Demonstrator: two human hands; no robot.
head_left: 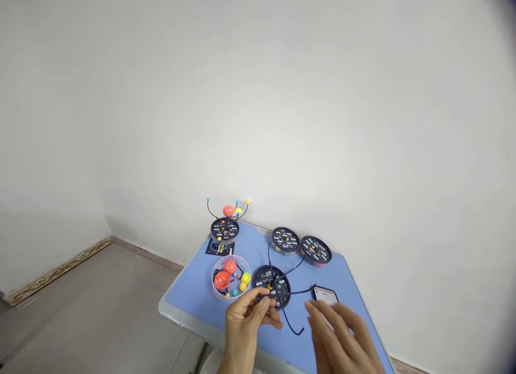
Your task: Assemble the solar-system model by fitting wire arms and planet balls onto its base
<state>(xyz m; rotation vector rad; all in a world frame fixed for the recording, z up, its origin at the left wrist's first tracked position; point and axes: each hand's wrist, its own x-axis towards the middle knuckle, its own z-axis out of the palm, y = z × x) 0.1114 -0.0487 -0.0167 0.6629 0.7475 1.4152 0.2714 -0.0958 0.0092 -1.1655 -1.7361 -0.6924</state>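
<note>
My left hand is closed in a pinch on the ring-like end of a thin black curved rod. The rod points right, its far tip near a phone. Below and behind it lies a round black base disc with printed labels, from whose middle other black curved rods spread out. My right hand is over the table's right side, partly covering the phone. Its fingers are stretched out and nothing shows in them; the thumb is hidden.
On the blue table, a clear round tub holds red half-shells, small coloured balls and black rods. A planet model stands at the back left on a dark card. Two lidded round boxes sit near the wall.
</note>
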